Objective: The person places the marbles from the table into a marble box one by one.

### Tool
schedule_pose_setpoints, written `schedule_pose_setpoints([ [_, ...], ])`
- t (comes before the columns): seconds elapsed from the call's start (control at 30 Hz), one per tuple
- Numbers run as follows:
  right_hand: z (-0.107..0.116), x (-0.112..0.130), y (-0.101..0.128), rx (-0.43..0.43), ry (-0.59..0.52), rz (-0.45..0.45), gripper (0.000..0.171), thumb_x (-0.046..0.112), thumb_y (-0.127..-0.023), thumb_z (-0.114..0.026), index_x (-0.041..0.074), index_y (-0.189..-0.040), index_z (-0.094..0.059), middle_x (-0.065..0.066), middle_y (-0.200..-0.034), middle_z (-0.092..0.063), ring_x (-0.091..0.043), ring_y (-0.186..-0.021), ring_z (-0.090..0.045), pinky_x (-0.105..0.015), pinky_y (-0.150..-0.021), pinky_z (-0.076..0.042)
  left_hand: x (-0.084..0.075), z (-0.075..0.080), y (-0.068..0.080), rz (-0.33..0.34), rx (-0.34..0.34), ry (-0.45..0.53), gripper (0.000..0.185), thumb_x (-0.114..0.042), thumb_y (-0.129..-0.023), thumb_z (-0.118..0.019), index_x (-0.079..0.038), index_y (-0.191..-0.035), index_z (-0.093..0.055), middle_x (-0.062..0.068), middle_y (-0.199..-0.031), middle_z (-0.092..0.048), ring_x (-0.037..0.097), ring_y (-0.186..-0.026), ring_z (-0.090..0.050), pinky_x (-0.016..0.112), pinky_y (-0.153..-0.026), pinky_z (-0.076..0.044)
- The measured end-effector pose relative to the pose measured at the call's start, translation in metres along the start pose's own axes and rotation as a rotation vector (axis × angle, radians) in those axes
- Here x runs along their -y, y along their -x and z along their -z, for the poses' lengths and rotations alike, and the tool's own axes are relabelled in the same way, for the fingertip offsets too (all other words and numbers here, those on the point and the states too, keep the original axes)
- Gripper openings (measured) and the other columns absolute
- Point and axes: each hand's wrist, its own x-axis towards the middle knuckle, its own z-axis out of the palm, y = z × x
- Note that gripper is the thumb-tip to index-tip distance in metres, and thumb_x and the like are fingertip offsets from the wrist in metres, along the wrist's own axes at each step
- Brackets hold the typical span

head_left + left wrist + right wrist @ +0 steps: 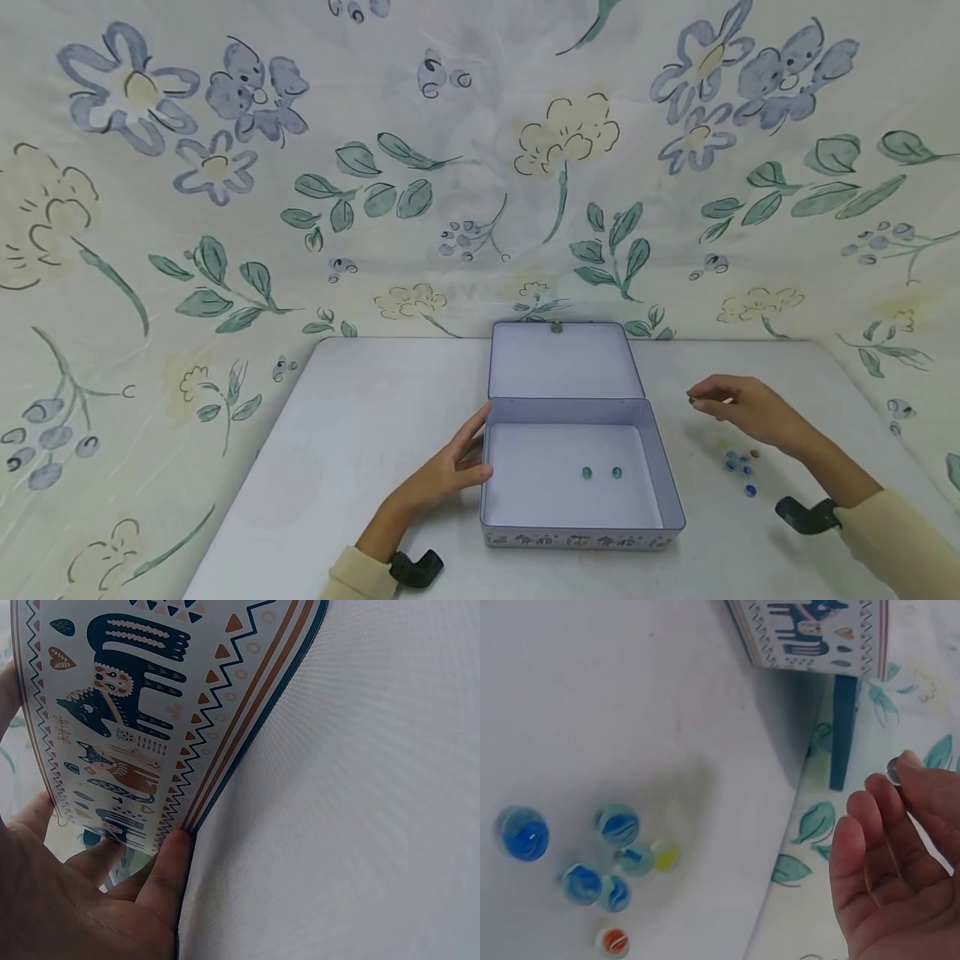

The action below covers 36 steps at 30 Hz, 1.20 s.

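A rectangular tin box (577, 539) stands on the white table with its lid (562, 362) tilted back. Two green marbles (587, 473) lie inside, toward the right. My left hand (450, 471) rests against the box's left side, fingers spread; in the left wrist view its fingertips touch the patterned wall (142, 712). Right of the box, my right hand (753, 408) is raised above the table. Between thumb and index finger it pinches a clear, greenish marble (893, 771), partly hidden by the fingertips.
Several loose marbles lie on the table below my right hand: blue ones (525, 834), a yellow one (665, 856) and an orange-red one (615, 942). Behind the white table (360, 433) hangs a floral cloth (480, 167), close to the lid.
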Motion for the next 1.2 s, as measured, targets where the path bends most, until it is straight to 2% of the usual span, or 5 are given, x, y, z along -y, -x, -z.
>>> schedule_pose_setpoints([
  [0.23,0.0,0.01,-0.003,0.027,-0.077,0.019,0.031,0.021,-0.098,-0.064,0.001,-0.122,-0.067,-0.015,-0.119,-0.07,-0.018,-0.092,-0.068,-0.024,-0.075,-0.058,0.001,-0.003,-0.001,-0.001,0.007,0.002,0.09,-0.041,-0.096,-0.065,-0.03,-0.162,-0.005,0.006,-0.17,0.001,0.052,-0.15,-0.015,0.06,-0.117,-0.033],
  [0.63,-0.003,0.033,-0.017,0.033,-0.096,0.112,0.023,0.019,-0.098,-0.065,0.007,-0.117,-0.07,-0.01,-0.113,-0.072,-0.006,-0.087,-0.066,-0.023,-0.075,-0.059,-0.001,-0.003,-0.002,0.007,-0.012,-0.01,0.088,-0.04,-0.096,-0.065,-0.033,-0.162,-0.006,0.005,-0.17,0.001,0.05,-0.151,-0.015,0.06,-0.117,-0.034],
  [0.9,-0.012,0.055,-0.035,0.074,-0.093,0.138,0.026,0.021,-0.097,-0.066,0.006,-0.117,-0.07,-0.004,-0.106,-0.072,-0.014,-0.089,-0.065,-0.023,-0.074,-0.058,0.002,-0.005,-0.001,0.01,-0.017,-0.012,0.089,-0.036,-0.097,-0.064,-0.03,-0.162,-0.004,0.009,-0.17,0.001,0.052,-0.15,-0.014,0.062,-0.117,-0.033],
  [1.07,-0.023,0.069,-0.048,0.104,-0.08,0.196,0.023,0.021,-0.097,-0.067,0.007,-0.115,-0.072,-0.001,-0.106,-0.072,-0.01,-0.09,-0.064,-0.022,-0.076,-0.056,0.001,-0.004,-0.003,0.009,-0.015,-0.014,0.088,-0.038,-0.097,-0.064,-0.033,-0.162,-0.005,0.007,-0.17,0.001,0.051,-0.151,-0.014,0.062,-0.117,-0.033],
  [1.2,-0.031,0.081,-0.06,0.117,-0.078,0.27,0.022,0.017,-0.096,-0.067,0.005,-0.113,-0.072,-0.001,-0.105,-0.073,-0.007,-0.09,-0.064,-0.023,-0.077,-0.055,0.0,-0.004,-0.006,0.004,-0.02,-0.004,0.087,-0.033,-0.098,-0.063,-0.032,-0.162,-0.005,0.007,-0.17,0.002,0.051,-0.151,-0.014,0.062,-0.118,-0.032],
])
